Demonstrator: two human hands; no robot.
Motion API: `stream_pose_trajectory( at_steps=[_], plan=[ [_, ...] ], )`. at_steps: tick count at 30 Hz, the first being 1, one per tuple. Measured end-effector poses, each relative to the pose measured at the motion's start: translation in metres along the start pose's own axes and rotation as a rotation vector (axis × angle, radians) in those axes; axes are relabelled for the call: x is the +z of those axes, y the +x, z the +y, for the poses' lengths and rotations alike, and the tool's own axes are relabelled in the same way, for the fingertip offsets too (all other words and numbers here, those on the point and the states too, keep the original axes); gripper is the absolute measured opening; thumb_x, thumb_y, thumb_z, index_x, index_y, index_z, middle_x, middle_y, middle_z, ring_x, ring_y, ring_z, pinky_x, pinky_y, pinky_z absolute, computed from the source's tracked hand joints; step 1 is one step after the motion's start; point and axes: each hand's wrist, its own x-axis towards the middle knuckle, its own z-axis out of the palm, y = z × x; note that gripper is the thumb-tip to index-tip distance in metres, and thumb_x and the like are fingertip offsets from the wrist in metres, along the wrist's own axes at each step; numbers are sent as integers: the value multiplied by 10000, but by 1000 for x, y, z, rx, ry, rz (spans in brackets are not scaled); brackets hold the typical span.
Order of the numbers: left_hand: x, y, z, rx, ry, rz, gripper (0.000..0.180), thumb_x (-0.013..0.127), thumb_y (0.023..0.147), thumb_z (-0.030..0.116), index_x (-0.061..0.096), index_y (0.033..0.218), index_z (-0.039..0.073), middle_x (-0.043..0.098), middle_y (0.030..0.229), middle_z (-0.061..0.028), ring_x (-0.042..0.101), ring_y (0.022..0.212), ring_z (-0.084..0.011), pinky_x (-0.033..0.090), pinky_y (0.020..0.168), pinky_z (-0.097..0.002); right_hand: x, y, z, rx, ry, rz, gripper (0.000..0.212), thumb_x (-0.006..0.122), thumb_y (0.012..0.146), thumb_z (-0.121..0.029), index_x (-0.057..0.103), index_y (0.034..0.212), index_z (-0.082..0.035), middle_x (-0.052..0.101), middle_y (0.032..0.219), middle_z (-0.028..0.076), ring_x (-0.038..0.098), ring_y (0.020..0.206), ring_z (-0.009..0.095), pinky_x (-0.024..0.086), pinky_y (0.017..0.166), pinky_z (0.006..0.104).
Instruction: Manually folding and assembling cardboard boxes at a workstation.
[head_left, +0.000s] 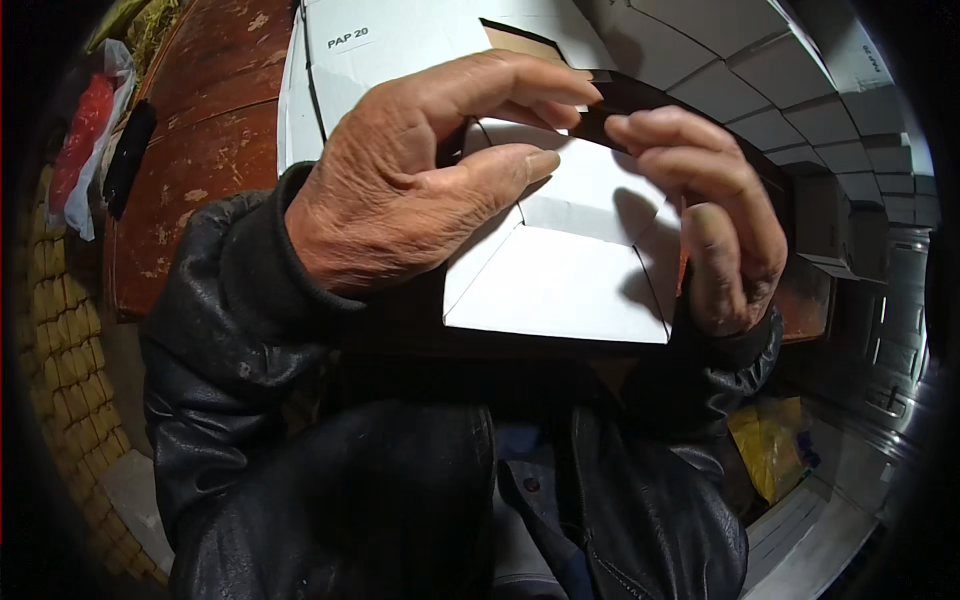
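A small white carton [555, 285] sits at the table's near edge, its creased panels folded partway up and its inner side facing me. My left hand [420, 165] arches over its far left part, thumb and fingers apart, the thumb tip above the white panel. Whether those fingers touch the carton cannot be made out. At the carton's right side is my right hand [725, 215], fingers loosely curved and the thumb apart from them. Nothing shows between its fingers, and their shadows fall on the carton. Both hands cover parts of its side and far panels.
Flat white cardboard [400, 50] with a cut-out lies on the worn reddish-brown table [205, 160]. Stacked white boxes [770, 85] rise at the far right. A red and clear plastic bag [85, 140] and a dark object [128, 160] are at left; a yellow bag [768, 448] lies low at right.
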Motion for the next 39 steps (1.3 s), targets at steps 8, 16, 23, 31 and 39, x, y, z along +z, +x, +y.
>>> stream_pose_trajectory(
  at_steps=[8,16,23,31,39],
  plan=[
    [-3,-5,11,-112,-233,106,380,582,949,156,523,1286,-9,608,1191,-118,574,1133,-184,427,1038,-343,3,-7,0,28,292,187,844,666,800,-590,487,1242,106,444,1340,261,544,1207,324,504,963,416],
    [-5,6,23,-167,-79,167,306,515,929,76,538,1205,-56,620,1130,-141,587,1090,-201,434,993,-337,-6,-8,-2,-96,221,26,913,861,614,-483,532,1247,88,382,1405,270,419,1302,342,362,1068,461],
    [0,3,9,-130,-204,189,264,518,918,-36,554,1180,-43,607,1052,-103,583,1002,-156,450,907,-276,-8,-23,-7,-83,126,-74,838,896,617,-335,534,1288,12,319,1455,262,365,1346,386,319,1093,460],
    [-1,-1,-8,-77,-200,142,246,500,919,-85,557,1156,-57,608,1018,-117,622,920,-158,520,853,-286,2,-49,-5,-111,118,-26,926,877,613,-433,475,1363,-68,299,1459,283,297,1377,428,290,1103,484],
    [-1,4,-8,-53,-100,107,224,504,934,-73,570,1146,-44,620,1017,-100,629,920,-152,541,817,-286,5,-55,-4,-102,58,-13,935,892,627,-309,422,1412,-119,247,1484,290,255,1387,463,277,1116,495]
  ],
)
